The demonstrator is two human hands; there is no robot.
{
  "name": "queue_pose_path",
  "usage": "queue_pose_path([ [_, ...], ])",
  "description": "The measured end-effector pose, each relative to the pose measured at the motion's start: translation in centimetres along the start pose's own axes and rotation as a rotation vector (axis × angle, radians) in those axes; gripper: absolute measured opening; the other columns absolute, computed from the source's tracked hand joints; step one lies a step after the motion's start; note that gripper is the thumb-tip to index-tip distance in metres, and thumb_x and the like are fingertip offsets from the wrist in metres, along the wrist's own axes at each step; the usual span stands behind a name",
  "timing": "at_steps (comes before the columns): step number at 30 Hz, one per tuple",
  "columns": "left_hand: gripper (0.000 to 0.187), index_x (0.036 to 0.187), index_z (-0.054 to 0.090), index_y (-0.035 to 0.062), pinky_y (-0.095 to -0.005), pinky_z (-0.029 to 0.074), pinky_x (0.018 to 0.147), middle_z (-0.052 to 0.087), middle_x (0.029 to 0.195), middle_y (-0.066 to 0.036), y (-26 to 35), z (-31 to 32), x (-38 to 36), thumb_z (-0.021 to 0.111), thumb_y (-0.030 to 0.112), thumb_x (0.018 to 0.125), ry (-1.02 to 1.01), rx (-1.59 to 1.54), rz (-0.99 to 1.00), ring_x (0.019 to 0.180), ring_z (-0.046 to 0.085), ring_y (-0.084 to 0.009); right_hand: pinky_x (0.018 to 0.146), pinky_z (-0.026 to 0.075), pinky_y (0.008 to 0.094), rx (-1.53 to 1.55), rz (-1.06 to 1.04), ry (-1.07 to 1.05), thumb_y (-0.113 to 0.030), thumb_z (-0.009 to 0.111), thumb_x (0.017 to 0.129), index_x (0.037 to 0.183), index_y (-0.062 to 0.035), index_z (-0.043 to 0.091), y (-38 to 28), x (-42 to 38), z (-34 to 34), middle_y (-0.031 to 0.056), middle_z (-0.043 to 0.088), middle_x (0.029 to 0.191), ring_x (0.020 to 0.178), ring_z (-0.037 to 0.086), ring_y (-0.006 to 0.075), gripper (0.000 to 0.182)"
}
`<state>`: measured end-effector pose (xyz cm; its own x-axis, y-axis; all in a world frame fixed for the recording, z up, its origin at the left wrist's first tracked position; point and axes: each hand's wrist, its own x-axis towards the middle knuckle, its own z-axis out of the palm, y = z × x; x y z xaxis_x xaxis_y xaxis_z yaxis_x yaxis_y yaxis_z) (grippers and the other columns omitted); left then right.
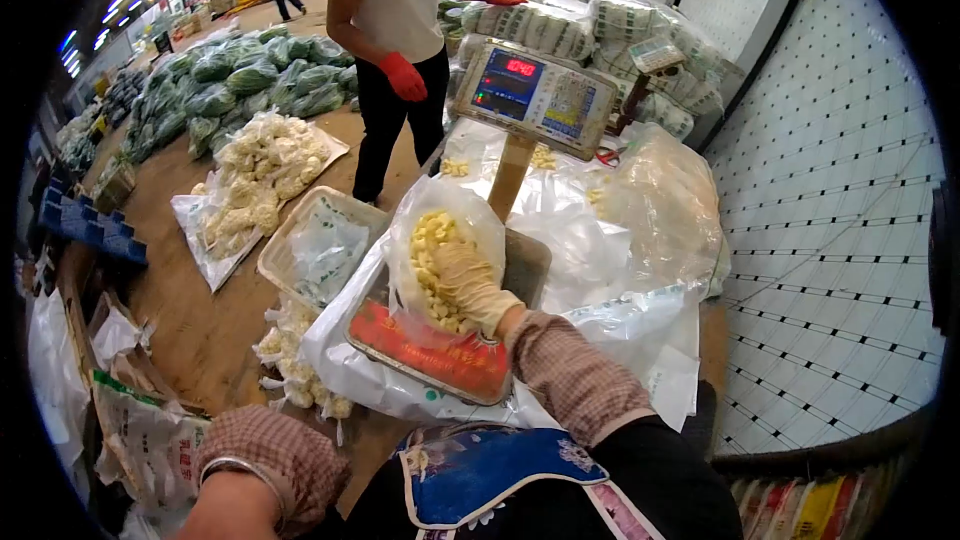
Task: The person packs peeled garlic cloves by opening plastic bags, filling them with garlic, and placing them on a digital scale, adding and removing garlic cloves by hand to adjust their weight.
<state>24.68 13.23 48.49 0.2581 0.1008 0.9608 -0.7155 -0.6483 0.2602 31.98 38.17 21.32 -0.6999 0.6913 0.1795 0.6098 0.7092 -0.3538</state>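
Note:
My right hand (468, 280), in a pale glove, reaches into an open clear plastic bag (405, 265) of small yellow pieces (432, 240). Its fingertips are hidden among the pieces. The bag rests on the scale's platform (425, 355), which has a red printed surface. Above it, the scale's display (535, 90) shows red digits. Of my left arm, only a bare forearm and a checked sleeve show at the lower left; the left hand itself is out of sight.
A white crate (325, 245) with plastic inside stands left of the scale. Beyond lie a pale heap (265, 175) and green bagged produce (245, 75). A person (390, 40) in red gloves stands behind the scale. A large clear bag (665, 205) is at the right.

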Motion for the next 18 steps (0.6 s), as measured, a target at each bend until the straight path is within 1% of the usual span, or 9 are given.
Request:
queue_pose_path([
  [2,0.014,0.083,0.058,0.0049,-0.0273,0.036,0.047,0.054,0.098,-0.002,0.0,-0.4,0.1,0.059,-0.004,0.073,-0.094,0.001,0.02,0.064,0.051,-0.0159,0.091,0.033,0.0371,0.013,-0.048,0.005,-0.026,0.045,0.082,0.117,-0.0031,0.043,1.1,0.8,1.9,0.0212,0.048,0.111,0.107,0.042,0.0331,0.042],
  [3,0.015,0.083,0.058,0.0049,-0.0281,0.037,0.048,0.054,0.097,-0.003,0.3,-0.2,-0.1,0.06,-0.005,0.072,-0.028,0.021,-0.018,0.066,0.052,-0.0167,0.091,0.033,0.0371,0.005,-0.037,0.004,-0.026,0.045,0.082,0.117,-0.0031,0.043,1.3,0.7,2.0,0.0212,0.048,0.111,0.107,0.042,0.0331,0.042],
  [6,0.016,0.085,0.058,0.0049,-0.029,0.038,0.048,0.054,0.096,-0.004,1.3,0.0,-0.9,0.061,-0.005,0.071,0.047,0.027,-0.066,0.067,0.054,-0.0175,0.085,0.037,0.034,0.615,0.054,0.119,-0.021,0.045,0.083,0.104,-0.0028,0.05,1.5,0.4,1.4,0.0164,0.052,0.104,0.096,0.049,0.0301,0.029],
  [9,0.017,0.086,0.057,0.0049,-0.0293,0.039,0.049,0.054,0.097,-0.004,1.3,-0.6,-1.5,0.061,-0.004,0.071,0.034,-0.003,-0.097,0.068,0.054,-0.0179,0.079,0.04,0.0324,0.269,-0.029,0.102,-0.023,0.05,0.081,0.1,-0.0047,0.052,2.6,0.5,-0.5,0.0131,0.055,0.098,0.091,0.051,0.026,0.027],
  [10,0.018,0.086,0.057,0.0049,-0.0294,0.039,0.05,0.054,0.097,-0.004,1.2,-0.8,-1.5,0.061,-0.004,0.071,0.028,-0.014,-0.103,0.069,0.054,-0.018,0.079,0.04,0.0324,0.27,-0.02,0.102,-0.023,0.05,0.081,0.1,-0.0047,0.052,3.5,-0.1,-1.7,0.0131,0.055,0.098,0.091,0.051,0.026,0.027],
  [12,0.018,0.087,0.057,0.0049,-0.0296,0.039,0.051,0.054,0.098,-0.004,0.9,-1.2,-1.6,0.062,-0.003,0.071,0.022,-0.035,-0.114,0.07,0.054,-0.0183,0.066,0.044,0.0294,0.633,-0.096,-0.057,-0.022,0.052,0.079,0.095,-0.0061,0.054,4.5,-2.6,-7.6,0.0091,0.057,0.085,0.076,0.054,0.0194,0.023],
  [14,0.019,0.088,0.057,0.0049,-0.0298,0.04,0.051,0.053,0.099,-0.005,0.6,-1.4,-1.6,0.062,-0.003,0.071,0.02,-0.05,-0.129,0.071,0.054,-0.0186,0.053,0.042,0.0242,0.456,0.202,-0.326,-0.023,0.052,0.079,0.09,-0.0064,0.056,5.2,-4.6,-13.3,0.0046,0.056,0.072,0.061,0.051,0.0121,0.02],
  [16,0.02,0.089,0.057,0.0049,-0.03,0.04,0.052,0.053,0.099,-0.005,0.2,-1.5,-1.6,0.062,-0.002,0.071,0.012,-0.066,-0.146,0.071,0.054,-0.0188,0.046,0.038,0.0217,0.391,0.374,-0.55,-0.022,0.051,0.079,0.088,-0.0061,0.057,8.8,-7.1,-15.7,0.0007,0.055,0.068,0.052,0.047,0.0088,0.019],
  [18,0.021,0.09,0.057,0.0048,-0.0301,0.04,0.053,0.053,0.1,-0.005,-0.3,-1.7,-1.6,0.063,-0.002,0.071,0.004,-0.092,-0.158,0.072,0.054,-0.0191,0.046,0.039,0.0261,0.584,0.586,-0.698,-0.02,0.053,0.075,0.086,-0.0081,0.059,13.7,-10.7,-16.1,0.0005,0.055,0.064,0.052,0.048,0.011,0.018],
])
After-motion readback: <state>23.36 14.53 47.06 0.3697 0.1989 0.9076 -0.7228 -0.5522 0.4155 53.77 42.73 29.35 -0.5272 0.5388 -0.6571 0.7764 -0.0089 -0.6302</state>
